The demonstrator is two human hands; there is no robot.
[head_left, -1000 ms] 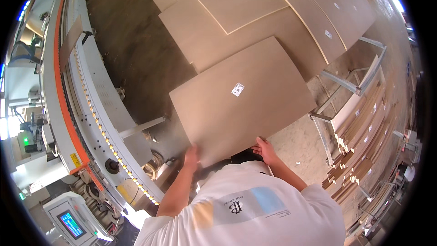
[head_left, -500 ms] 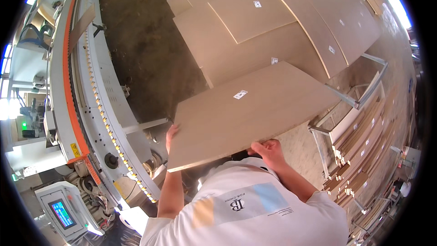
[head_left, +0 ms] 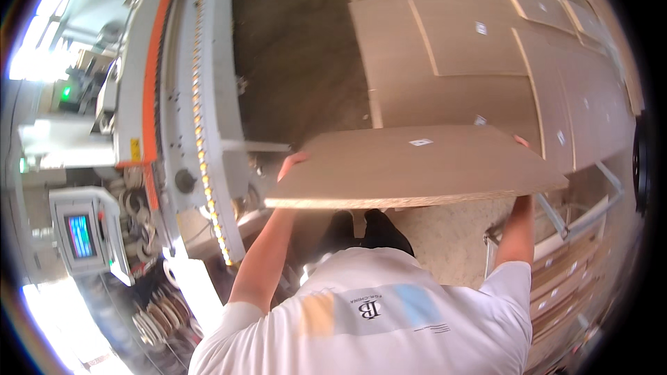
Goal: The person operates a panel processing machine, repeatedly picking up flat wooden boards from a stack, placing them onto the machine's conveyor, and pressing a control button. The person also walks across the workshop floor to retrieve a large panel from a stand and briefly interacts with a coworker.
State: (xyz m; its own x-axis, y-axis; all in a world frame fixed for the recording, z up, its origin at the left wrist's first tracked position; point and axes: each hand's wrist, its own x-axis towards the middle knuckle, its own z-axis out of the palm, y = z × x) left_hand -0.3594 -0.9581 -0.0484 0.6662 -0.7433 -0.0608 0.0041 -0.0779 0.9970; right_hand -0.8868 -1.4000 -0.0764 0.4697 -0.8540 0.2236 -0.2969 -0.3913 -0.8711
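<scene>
A large brown wooden panel (head_left: 389,167) with a small white label is held out level in front of me, its pale raw edge toward my body. At its left end my left hand (head_left: 292,162) grips the rim, with part of the fingers showing above. My right hand (head_left: 521,142) holds the opposite end; only fingertips show over the far right edge, while the panel hides the rest. Beyond it, several similar labelled panels (head_left: 479,48) lie overlapping in stacks.
A long machine (head_left: 184,97) with an orange strip and a row of yellow rollers runs along my left. Its control screen (head_left: 81,236) stands lower left. A metal rack frame (head_left: 590,215) holding narrow boards (head_left: 566,278) is at my right.
My right hand has moved from the panel's near edge to its right end. The panel has turned squarely across my front, and the view has swung left.
</scene>
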